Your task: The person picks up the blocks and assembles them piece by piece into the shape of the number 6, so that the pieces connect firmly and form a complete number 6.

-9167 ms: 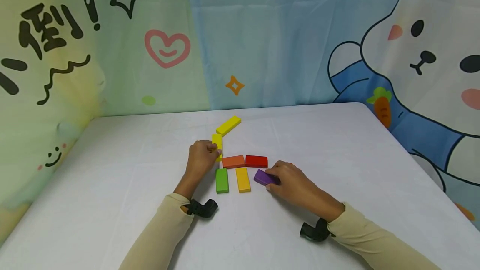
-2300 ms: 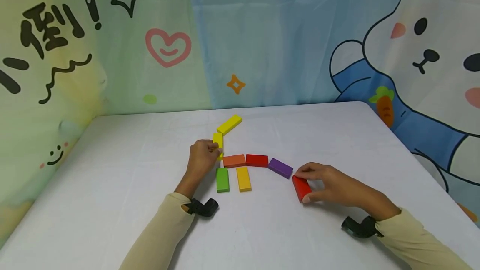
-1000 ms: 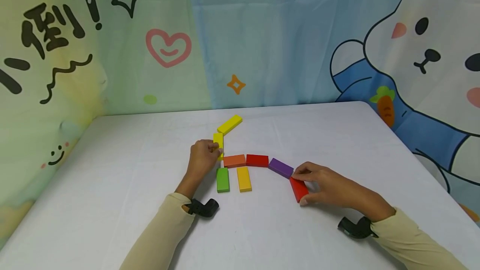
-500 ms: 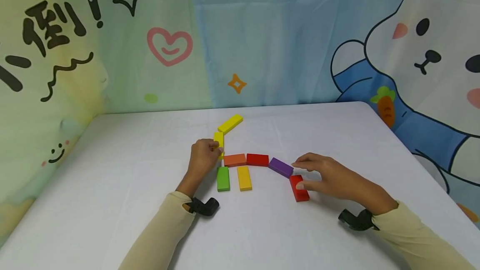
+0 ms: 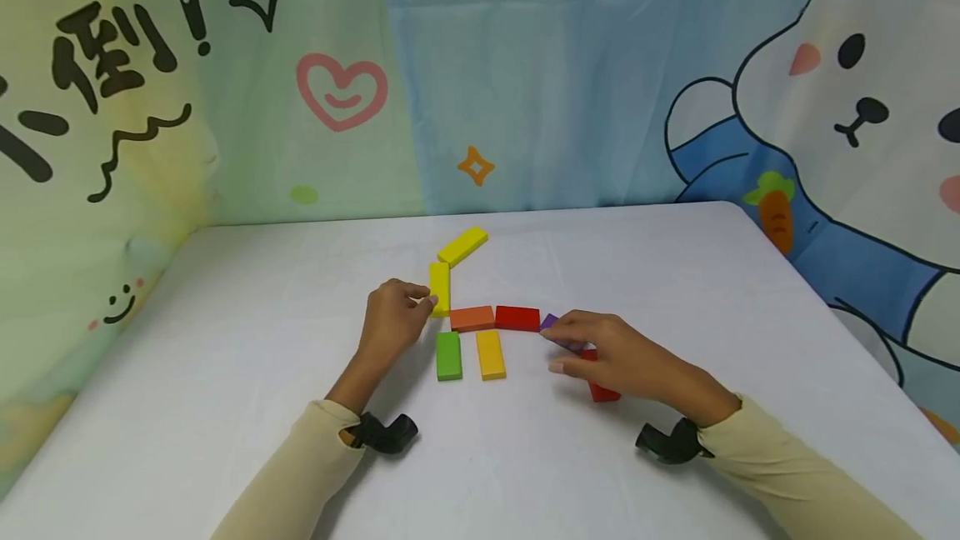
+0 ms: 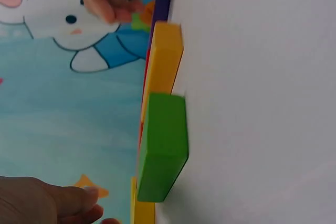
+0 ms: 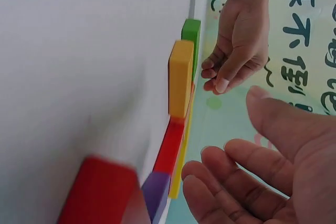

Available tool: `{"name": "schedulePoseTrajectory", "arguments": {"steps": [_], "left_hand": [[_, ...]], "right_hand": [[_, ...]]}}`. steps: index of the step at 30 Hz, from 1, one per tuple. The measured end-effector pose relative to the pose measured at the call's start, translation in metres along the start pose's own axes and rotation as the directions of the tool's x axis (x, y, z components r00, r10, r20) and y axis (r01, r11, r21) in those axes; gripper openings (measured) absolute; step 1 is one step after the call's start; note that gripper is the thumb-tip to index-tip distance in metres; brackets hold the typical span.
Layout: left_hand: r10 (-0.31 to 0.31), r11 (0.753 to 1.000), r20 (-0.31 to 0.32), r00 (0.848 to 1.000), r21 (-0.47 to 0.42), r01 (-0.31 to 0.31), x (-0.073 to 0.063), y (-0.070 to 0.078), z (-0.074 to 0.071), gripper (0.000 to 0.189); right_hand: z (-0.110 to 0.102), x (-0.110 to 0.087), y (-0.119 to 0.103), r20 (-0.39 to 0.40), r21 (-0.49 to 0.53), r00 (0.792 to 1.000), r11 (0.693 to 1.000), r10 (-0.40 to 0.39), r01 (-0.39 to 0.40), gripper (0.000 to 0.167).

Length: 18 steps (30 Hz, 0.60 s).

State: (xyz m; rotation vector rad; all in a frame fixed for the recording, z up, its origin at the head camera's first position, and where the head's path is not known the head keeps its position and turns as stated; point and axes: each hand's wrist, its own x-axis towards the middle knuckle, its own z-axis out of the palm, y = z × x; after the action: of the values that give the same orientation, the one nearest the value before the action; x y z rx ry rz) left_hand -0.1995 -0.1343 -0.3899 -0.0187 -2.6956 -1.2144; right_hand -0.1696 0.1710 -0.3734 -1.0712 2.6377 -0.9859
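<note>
My left hand hovers beside an upright-pointing yellow block, its fingers loosely bent around nothing. In the left wrist view, the thumb is apart from the blocks. My right hand is over the purple block, with thumb and fingers spread. It partly hides that block and a red block below it. The right wrist view shows no block between the fingers. An orange-red block and another red block link the yellow block to the purple one.
Below the row lie a green block and an amber block. A second yellow block slants away at the top. A white cloth covers the table; a printed curtain stands behind it.
The right hand placed the purple block, then a red block at its lower end, let go and moved left over the purple block. The left hand has drawn slightly away from the yellow block.
</note>
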Motion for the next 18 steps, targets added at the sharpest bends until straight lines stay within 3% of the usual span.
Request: {"name": "schedulePoseTrajectory", "arguments": {"steps": [5, 9, 12, 15, 18], "left_hand": [[0.049, 0.999, 0.099, 0.994, -0.004, -0.049, -0.015, 0.004, -0.005, 0.017], [0.012, 1.000, 0.193, 0.981, 0.006, -0.013, -0.024, 0.004, -0.005, 0.023], [-0.023, 0.998, 0.253, 0.967, 0.056, 0.009, -0.026, 0.002, -0.004, 0.039], [-0.041, 0.995, 0.293, 0.955, 0.103, 0.011, -0.026, -0.001, -0.003, 0.050], [-0.027, 0.992, 0.314, 0.949, 0.124, -0.012, -0.026, -0.003, -0.003, 0.049]], "right_hand": [[0.009, 0.009, -0.007, 0.014, -0.009, 1.000, 1.000, -0.023, 0.023, 0.044], [0.015, 0.016, -0.014, 0.050, -0.021, 0.999, 1.000, 0.003, -0.002, 0.045], [0.019, 0.021, -0.018, 0.071, -0.031, 0.997, 0.999, 0.026, -0.024, 0.047], [0.023, 0.026, -0.023, 0.064, -0.057, 0.996, 0.997, 0.059, -0.056, 0.048], [0.027, 0.029, -0.027, 0.046, -0.071, 0.996, 0.995, 0.080, -0.077, 0.048]]}}
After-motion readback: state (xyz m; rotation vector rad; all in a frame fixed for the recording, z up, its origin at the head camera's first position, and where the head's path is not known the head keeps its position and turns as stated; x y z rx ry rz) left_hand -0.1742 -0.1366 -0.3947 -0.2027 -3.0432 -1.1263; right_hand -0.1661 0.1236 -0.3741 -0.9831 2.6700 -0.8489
